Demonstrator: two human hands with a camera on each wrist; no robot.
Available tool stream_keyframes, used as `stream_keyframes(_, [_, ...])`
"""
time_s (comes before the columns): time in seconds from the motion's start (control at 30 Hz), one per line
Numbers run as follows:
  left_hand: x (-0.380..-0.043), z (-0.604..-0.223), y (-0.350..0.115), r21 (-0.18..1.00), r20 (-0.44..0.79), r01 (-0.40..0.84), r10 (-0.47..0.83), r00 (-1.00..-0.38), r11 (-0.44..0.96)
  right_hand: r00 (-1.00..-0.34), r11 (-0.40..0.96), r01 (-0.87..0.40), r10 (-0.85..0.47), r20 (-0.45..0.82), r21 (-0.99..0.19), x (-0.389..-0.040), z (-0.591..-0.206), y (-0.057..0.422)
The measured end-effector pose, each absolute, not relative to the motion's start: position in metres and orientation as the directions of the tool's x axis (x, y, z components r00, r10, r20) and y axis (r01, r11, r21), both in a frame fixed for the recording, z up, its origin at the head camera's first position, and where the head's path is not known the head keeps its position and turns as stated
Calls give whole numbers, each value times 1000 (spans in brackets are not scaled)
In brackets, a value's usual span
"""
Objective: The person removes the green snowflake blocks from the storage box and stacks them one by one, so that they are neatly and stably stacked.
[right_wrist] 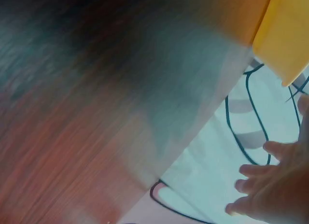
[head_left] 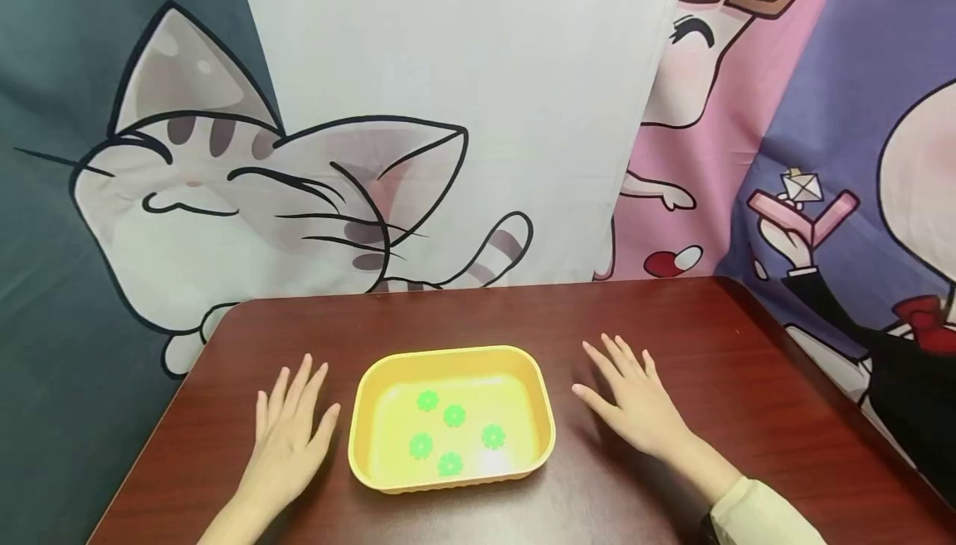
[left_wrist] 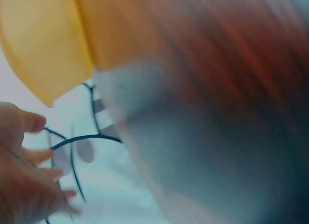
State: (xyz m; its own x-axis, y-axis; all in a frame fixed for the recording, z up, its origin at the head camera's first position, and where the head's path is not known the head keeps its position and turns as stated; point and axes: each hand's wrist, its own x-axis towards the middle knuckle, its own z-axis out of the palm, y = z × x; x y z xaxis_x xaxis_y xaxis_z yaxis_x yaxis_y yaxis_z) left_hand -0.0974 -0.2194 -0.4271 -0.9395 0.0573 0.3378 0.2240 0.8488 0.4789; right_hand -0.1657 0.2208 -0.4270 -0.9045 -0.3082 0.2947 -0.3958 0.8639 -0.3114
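A shallow yellow tray point(head_left: 451, 484) with rounded corners stands on the table between the two hands. Several green flower-shaped pieces point(head_left: 454, 416) show spread over its floor. To the tray's left is my left hand point(head_left: 287, 437), palm down with fingers spread and nothing held. My right hand point(head_left: 635, 400) is to the right of the tray, its fingers straight and its grasp empty. Each wrist view also catches the tray's outer wall point(left_wrist: 43, 45) beyond the thumb side; the right one shows that wall point(right_wrist: 285, 35) at the upper corner.
The dark red wooden table point(head_left: 299, 325) has rounded far corners. Behind it hangs a cloth backdrop point(head_left: 463, 55) printed with a cartoon cat and other figures, close to the table's far edge. A pale sleeve point(head_left: 762, 516) covers the right forearm.
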Motion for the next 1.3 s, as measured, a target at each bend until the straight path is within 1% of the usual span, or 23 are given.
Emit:
stream_keyframes(0.07, [-94,-422,-214,543,386,280,61,-920,791,-894,843,-419,-318,315,-338,-166,-427,216])
stream_keyframes(0.13, [-90,-416,-209,562,452,364,93,-887,743,-879,818,-450,-334,342,-358,-167,-426,210])
stream_keyframes(0.2, [-85,-412,-203,530,526,462,151,-837,711,-856,794,-491,-362,370,-358,-169,-424,203])
stream_keyframes(0.3, [-77,-408,-194,439,604,599,274,-749,670,-804,757,-565,-416,425,-328,-171,-419,190])
stream_keyframes(0.37, [-71,-408,-189,396,615,661,350,-707,638,-760,729,-618,-458,461,-295,-173,-416,179])
stream_keyframes(0.47, [-65,-411,-183,346,603,713,437,-667,610,-696,689,-684,-516,498,-242,-175,-412,160])
stream_keyframes(0.57, [-61,-415,-179,302,588,734,488,-646,608,-654,648,-731,-572,496,-216,-175,-411,141])
stream_keyframes(0.77, [-59,-423,-170,197,596,759,538,-596,621,-613,594,-781,-670,418,-194,-174,-413,113])
stream_keyframes(0.87, [-59,-424,-166,168,603,773,556,-572,612,-598,578,-796,-710,372,-177,-175,-413,107])
stream_keyframes(0.97, [-60,-425,-166,161,609,787,567,-554,596,-597,571,-802,-753,278,-174,-176,-415,104])
stream_keyframes(1.1, [-60,-424,-167,176,610,799,573,-546,574,-598,571,-798,-788,144,-192,-173,-417,103])
stream_keyframes(1.3, [-60,-424,-168,216,612,800,561,-558,559,-597,573,-785,-801,38,-236,-177,-416,101])
